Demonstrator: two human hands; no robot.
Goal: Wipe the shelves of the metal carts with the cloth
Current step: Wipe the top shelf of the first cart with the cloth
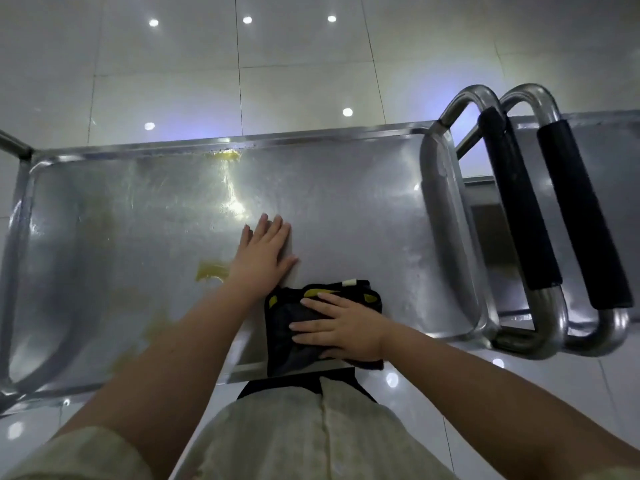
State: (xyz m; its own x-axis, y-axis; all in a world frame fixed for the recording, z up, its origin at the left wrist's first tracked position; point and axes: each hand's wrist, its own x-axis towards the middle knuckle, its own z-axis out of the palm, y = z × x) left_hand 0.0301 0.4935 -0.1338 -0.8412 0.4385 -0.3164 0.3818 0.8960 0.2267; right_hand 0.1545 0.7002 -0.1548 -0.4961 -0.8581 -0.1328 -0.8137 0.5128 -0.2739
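Cloth (280, 344), dark with yellow trim and a small white tag, lies folded at the near edge of the cart's top shelf (363, 220), right in front of the body; its near side hangs a little over the shelf rim. From my seat I see the right grip (346, 327) laid flat on top of it, fingers straight and pointing left, pressing down rather than curling round the fabric. The left grip (263, 254) is a bare hand too, and it rests palm down on the bare metal just beyond the cloth's far left corner, fingers straight and slightly spread, holding nothing.

I can see a yellow stain (223, 155) against the far rim of the shelf, a second yellow smear (209, 271) just left of the left wrist, and a fainter yellowish patch (152, 334) nearer the front left. The metal around them looks streaked and glares under the light.

To the right, a second cart (620, 133) stands just beside the first. Their tubular handles sit side by side, each with a black foam sleeve: the nearer one (519, 202) and the outer one (581, 220). Glossy white floor tiles (173, 64) beyond the cart mirror round ceiling lights.
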